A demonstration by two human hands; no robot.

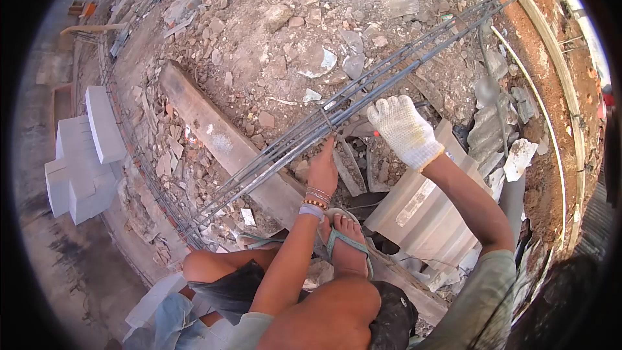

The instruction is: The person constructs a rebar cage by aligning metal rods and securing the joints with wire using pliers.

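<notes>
My left hand [322, 170], bare and with beaded bracelets at the wrist, reaches up to a bundle of long steel rebars [363, 94]. Its fingers are closed at a thin metal stirrup [328, 120] that crosses the bars; the thumb is hidden. In a white knitted glove, my right hand [403, 131] is curled closed just below the bars, to the right of the left hand. A small red-orange tip [376, 134] shows beside the glove; the rest of that item is hidden. The rebars run diagonally from lower left to upper right.
Broken rubble [272, 58] covers the ground beyond the bars. A concrete beam [214, 133] lies under them. Corrugated sheets [421, 204] lean near my right forearm. White blocks [84, 162] are stacked at left, and a long wooden board [551, 45] runs along the right.
</notes>
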